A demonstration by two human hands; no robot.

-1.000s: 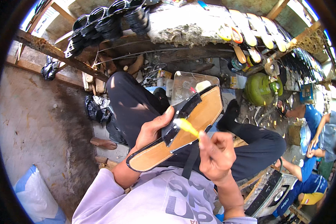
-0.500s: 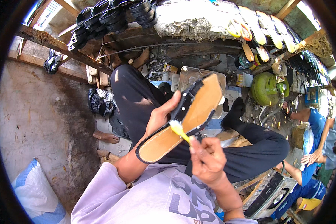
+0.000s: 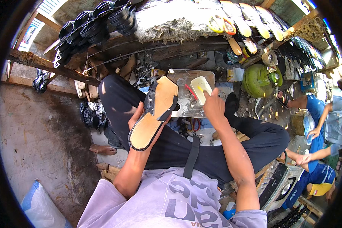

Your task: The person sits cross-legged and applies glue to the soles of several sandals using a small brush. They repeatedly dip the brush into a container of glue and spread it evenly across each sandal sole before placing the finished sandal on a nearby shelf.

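Note:
My left hand is closed round a sandal with a tan insole and a black upper, its insole facing up. My right hand reaches forward to a small whitish tub, fingers bent at its near edge. A bit of the yellow brush shows inside the tub by those fingertips; the fingers hide the rest. The tub stands in a clear plastic box, beside a red slender tool. Orange-handled scissors lie just below the box.
A green gas cylinder stands beyond my right foot. Finished-looking sandals line the far right ledge, and black sandal parts the far left. A wooden shoe last lies at left. Other people sit at right, near a stove.
My right hand has moved the yellow brush off the insole, forward and right into the tub. My left hand has brought the sandal left and turned it more upright in view.

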